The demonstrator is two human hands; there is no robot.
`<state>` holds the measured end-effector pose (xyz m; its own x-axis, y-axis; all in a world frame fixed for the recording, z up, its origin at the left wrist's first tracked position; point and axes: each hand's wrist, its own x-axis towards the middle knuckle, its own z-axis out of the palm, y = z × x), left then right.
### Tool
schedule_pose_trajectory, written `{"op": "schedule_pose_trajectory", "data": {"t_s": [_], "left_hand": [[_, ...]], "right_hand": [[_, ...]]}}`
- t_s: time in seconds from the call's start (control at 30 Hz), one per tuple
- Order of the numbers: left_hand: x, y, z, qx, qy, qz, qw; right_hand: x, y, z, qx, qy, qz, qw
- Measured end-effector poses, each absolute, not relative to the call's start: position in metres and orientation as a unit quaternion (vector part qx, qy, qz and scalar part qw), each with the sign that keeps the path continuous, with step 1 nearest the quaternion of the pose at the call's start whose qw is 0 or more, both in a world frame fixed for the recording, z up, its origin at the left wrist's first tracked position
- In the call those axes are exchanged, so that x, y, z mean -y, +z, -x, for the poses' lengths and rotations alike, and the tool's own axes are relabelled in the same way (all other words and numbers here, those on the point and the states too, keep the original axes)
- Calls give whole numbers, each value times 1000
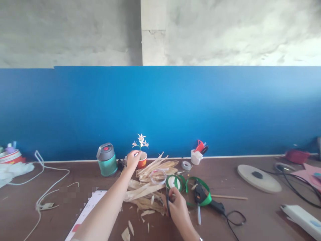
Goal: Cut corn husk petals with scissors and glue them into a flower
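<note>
My left hand (132, 160) reaches forward with its fingers pinched on the stem of a small pale artificial flower (141, 140). The flower stands upright at the rim of a red and white paper cup (142, 163); whether the stem's end is inside the cup is hidden. Nearer to me, my right hand (178, 205) is closed round a slim black object (168, 202), perhaps scissors, though its kind is unclear. Dried corn husks (142, 195) lie just left of that hand, and a roll of green ribbon (173, 182) is beyond it.
A black glue gun (200, 192) with its cord lies to the right, by a wooden stick (229, 197). A teal jar (107, 165), a tape roll (186, 165) and a white cup of tools (196, 157) stand farther back. A phone or tablet (87, 209) lies under my left forearm.
</note>
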<state>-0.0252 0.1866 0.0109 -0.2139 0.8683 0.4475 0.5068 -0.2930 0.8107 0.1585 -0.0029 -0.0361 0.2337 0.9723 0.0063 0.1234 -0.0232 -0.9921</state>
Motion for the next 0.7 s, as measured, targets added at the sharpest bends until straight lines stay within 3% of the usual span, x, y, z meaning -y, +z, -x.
{"op": "schedule_pose_trajectory", "data": {"t_s": [0.7], "left_hand": [[-185,12,23,-608,495,-610,112]], "right_hand": [[2,-37,-159,481,405,588,510]]}}
